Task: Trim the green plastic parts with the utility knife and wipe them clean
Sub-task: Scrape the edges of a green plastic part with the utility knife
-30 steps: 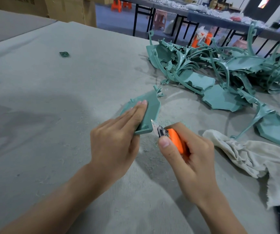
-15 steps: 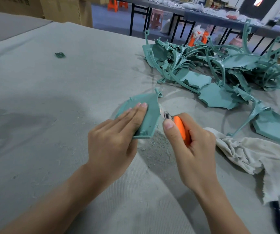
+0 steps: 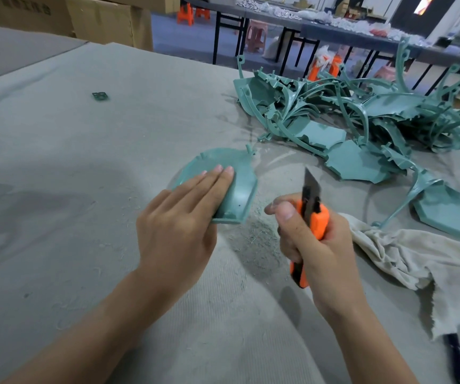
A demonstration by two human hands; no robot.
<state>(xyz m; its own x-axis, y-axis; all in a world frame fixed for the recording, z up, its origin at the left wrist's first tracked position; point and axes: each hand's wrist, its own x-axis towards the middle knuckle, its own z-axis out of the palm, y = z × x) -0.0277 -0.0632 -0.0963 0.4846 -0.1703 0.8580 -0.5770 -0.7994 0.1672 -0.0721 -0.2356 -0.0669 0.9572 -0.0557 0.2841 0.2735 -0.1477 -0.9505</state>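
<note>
Left hand [image 3: 179,231] flat on green part [image 3: 241,187], fingers straight and pressed together. Right hand [image 3: 317,245] fingers curled round orange utility knife [image 3: 314,217]; blade upright, clear of the part.

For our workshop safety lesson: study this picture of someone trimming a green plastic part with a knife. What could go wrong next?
1. The utility knife in the right hand has a long bare blade; the left hand lies flat on the green part close by, so a slip could cut it.
2. Loose shavings beside the part might let it slide.
</note>
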